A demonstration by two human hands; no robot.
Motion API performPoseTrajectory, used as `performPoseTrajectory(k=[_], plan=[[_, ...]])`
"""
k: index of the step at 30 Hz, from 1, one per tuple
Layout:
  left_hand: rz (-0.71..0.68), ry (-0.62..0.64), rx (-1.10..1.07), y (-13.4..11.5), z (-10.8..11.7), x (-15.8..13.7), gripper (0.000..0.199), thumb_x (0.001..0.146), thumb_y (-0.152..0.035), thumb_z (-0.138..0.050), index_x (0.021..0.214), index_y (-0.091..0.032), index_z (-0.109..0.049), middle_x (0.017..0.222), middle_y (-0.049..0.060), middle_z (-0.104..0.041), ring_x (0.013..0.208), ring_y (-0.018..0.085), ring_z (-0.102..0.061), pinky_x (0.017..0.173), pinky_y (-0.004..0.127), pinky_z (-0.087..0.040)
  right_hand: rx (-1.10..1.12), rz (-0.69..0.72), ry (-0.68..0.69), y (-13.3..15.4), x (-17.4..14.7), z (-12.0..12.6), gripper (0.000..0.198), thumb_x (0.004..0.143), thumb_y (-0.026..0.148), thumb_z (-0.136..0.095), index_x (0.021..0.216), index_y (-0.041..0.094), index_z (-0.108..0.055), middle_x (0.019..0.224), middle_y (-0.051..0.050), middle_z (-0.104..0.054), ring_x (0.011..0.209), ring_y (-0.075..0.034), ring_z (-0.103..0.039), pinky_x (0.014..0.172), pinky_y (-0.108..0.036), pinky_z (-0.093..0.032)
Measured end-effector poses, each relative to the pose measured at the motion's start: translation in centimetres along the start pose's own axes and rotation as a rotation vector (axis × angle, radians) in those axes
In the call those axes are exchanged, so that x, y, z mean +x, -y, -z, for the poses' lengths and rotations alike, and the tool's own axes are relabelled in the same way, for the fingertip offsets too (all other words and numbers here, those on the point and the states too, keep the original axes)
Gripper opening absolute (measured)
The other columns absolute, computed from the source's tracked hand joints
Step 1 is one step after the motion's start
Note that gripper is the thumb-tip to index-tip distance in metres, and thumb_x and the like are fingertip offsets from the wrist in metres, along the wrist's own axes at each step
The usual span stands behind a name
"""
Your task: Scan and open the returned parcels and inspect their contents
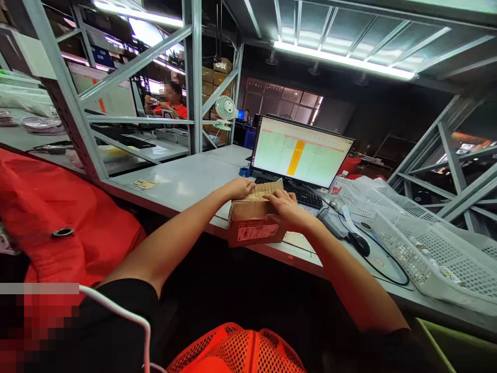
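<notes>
A brown cardboard box (252,228) with a printed label on its near side stands at the front edge of the desk, reaching slightly past it. My left hand (241,188) is closed at the box's far left top edge, where a flap shows; its fingertips are partly hidden. Across the right top edge lies my right hand (286,208), its fingers bent over the cardboard and gripping the box. A raised flap (267,189) stands between the two hands. The inside of the box cannot be seen.
Behind the box are a monitor (303,150) and a keyboard (306,197). To the right lie a scanner (330,224), a mouse (357,243) and white plastic baskets (435,259). Metal shelf posts (196,77) frame the desk. A person (174,106) sits beyond, near a small fan (225,109).
</notes>
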State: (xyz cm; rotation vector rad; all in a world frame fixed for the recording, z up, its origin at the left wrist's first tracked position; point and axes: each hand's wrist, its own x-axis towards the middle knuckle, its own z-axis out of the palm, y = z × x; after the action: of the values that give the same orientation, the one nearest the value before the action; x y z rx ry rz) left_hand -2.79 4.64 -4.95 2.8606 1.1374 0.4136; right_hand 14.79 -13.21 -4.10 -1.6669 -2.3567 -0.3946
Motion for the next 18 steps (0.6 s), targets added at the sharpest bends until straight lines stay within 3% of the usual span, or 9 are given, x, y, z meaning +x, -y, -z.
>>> performPoseTrajectory(k=[3, 5, 8, 10, 13, 18], plan=[[0.027, -0.015, 0.036, 0.3, 0.6, 0.6, 0.044, 0.108, -0.031, -0.036, 0.111, -0.012, -0.076, 0.106, 0.014, -0.079, 0.096, 0.026, -0.069, 0.086, 0.032, -0.05, -0.156, 0.016, -0.215, -0.2, -0.2, -2.2, 0.007, 0.095, 0.014, -0.067, 0.097, 0.019, -0.071, 0.102, -0.011, -0.067, 0.102, -0.028, -0.057, 0.093, -0.041, -0.042], [0.017, -0.078, 0.06, -0.5, 1.3, 0.2, 0.04, 0.105, -0.028, -0.041, 0.122, -0.011, -0.073, 0.116, 0.019, -0.076, 0.106, 0.03, -0.067, 0.095, 0.038, -0.05, -0.19, 0.03, -0.372, 0.0, -1.3, -4.6, 0.018, 0.098, 0.009, -0.059, 0.087, 0.021, -0.068, 0.094, -0.01, -0.065, 0.093, -0.026, -0.054, 0.086, -0.038, -0.042], [-0.142, -0.174, 0.109, -3.4, 2.3, -1.1, 0.042, 0.102, -0.022, -0.043, 0.136, -0.014, -0.068, 0.141, 0.022, -0.065, 0.133, 0.033, -0.056, 0.114, 0.046, -0.04, -0.147, 0.011, -0.551, 0.5, -3.2, -7.9, 0.023, 0.098, 0.007, -0.054, 0.083, 0.021, -0.064, 0.094, -0.009, -0.063, 0.092, -0.025, -0.052, 0.083, -0.036, -0.042], [-0.21, -0.092, 0.155, -5.6, 2.6, -1.8, 0.039, 0.103, -0.03, -0.049, 0.131, -0.015, -0.072, 0.14, 0.022, -0.065, 0.133, 0.035, -0.057, 0.113, 0.047, -0.041, -0.091, -0.024, -0.606, 0.9, -3.8, -9.0, 0.023, 0.097, 0.005, -0.053, 0.084, 0.022, -0.063, 0.097, -0.009, -0.063, 0.093, -0.025, -0.052, 0.083, -0.036, -0.043], [-0.133, 0.122, 0.189, -7.7, 2.6, -1.9, 0.046, 0.095, -0.052, -0.064, 0.114, -0.013, -0.079, 0.12, 0.024, -0.074, 0.114, 0.04, -0.067, 0.097, 0.045, -0.051, -0.027, -0.056, -0.64, 1.4, -3.9, -9.2, 0.024, 0.094, 0.003, -0.052, 0.085, 0.023, -0.062, 0.096, -0.008, -0.062, 0.092, -0.025, -0.052, 0.081, -0.035, -0.045], [-0.096, 0.288, 0.112, -7.5, 2.6, 0.3, 0.05, 0.079, -0.061, -0.078, 0.095, -0.014, -0.084, 0.097, 0.02, -0.079, 0.09, 0.036, -0.073, 0.082, 0.039, -0.053, 0.053, -0.071, -0.64, 1.9, -4.7, -8.9, 0.024, 0.091, 0.003, -0.052, 0.09, 0.023, -0.063, 0.103, -0.008, -0.062, 0.097, -0.025, -0.054, 0.086, -0.037, -0.048]])
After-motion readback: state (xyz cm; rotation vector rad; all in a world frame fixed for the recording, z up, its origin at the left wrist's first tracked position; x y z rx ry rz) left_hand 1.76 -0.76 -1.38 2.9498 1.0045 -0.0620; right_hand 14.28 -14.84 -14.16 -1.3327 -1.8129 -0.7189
